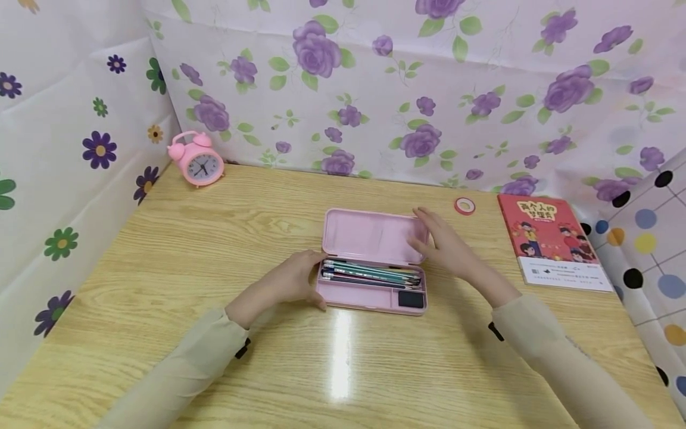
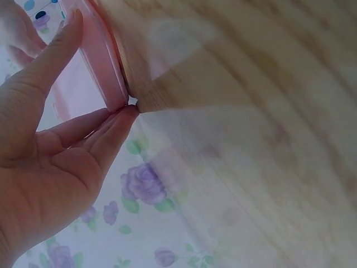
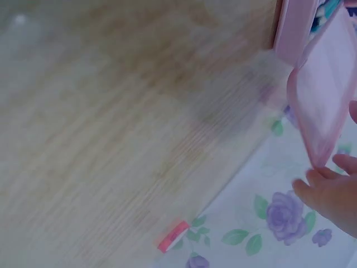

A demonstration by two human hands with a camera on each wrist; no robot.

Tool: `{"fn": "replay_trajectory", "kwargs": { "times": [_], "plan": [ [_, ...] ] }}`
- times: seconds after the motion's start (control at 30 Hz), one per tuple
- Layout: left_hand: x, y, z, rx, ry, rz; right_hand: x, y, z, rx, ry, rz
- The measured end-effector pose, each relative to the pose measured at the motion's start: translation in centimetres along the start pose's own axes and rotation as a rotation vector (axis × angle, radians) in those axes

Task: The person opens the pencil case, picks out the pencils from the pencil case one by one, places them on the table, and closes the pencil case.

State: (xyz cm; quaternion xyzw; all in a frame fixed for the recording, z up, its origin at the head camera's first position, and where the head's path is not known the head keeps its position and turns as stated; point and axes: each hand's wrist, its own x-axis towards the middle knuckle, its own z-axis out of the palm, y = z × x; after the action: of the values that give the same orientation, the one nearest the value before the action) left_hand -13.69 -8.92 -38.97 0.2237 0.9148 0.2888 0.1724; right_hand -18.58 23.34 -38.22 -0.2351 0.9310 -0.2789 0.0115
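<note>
A pink pencil case (image 1: 354, 298) lies on the table with its lid (image 1: 354, 233) raised. Several pencils (image 1: 370, 273) fill its back compartment, and a black eraser (image 1: 410, 299) sits in the small front right compartment. My left hand (image 1: 286, 279) grips the case's left end, thumb at the front corner and fingers at the back; the left wrist view shows this hand (image 2: 61, 145) spanning the end. At the lid's upper right corner, my right hand (image 1: 447, 244) holds the edge, thumb on the inner side and fingers behind; the right wrist view shows its fingers (image 3: 315, 181) at the corner.
A pink alarm clock (image 1: 198, 161) stands at the back left. To the right of the case are a red tape roll (image 1: 464, 206) and a red-covered book (image 1: 552, 238). Flowered cloth (image 1: 370, 77) hangs along the table's back edge.
</note>
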Motion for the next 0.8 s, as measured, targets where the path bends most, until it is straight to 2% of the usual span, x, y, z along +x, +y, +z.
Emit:
{"fn": "replay_trajectory", "kwargs": {
  "times": [0.13,0.2,0.3,0.5,0.63,0.8],
  "plan": [
    [0.0,-0.2,0.0,0.006,0.015,0.020,-1.5,-1.2,0.5,-0.043,0.135,-0.145],
    [0.0,-0.3,0.0,0.009,0.025,0.029,-2.0,-1.8,0.9,-0.057,0.154,-0.212],
    [0.0,-0.3,-0.1,0.001,0.038,0.038,-2.4,-2.7,1.7,-0.064,0.105,-0.268],
    [0.0,-0.5,0.0,-0.033,0.031,0.049,-2.2,-3.8,3.3,-0.144,-0.016,-0.306],
    [0.0,-0.7,-0.1,-0.054,0.010,0.064,-1.9,-4.3,3.9,-0.179,-0.039,-0.314],
    [-0.1,-0.7,-0.2,-0.077,-0.008,0.041,-1.5,-4.6,4.2,-0.192,-0.069,-0.290]
  ]
}}
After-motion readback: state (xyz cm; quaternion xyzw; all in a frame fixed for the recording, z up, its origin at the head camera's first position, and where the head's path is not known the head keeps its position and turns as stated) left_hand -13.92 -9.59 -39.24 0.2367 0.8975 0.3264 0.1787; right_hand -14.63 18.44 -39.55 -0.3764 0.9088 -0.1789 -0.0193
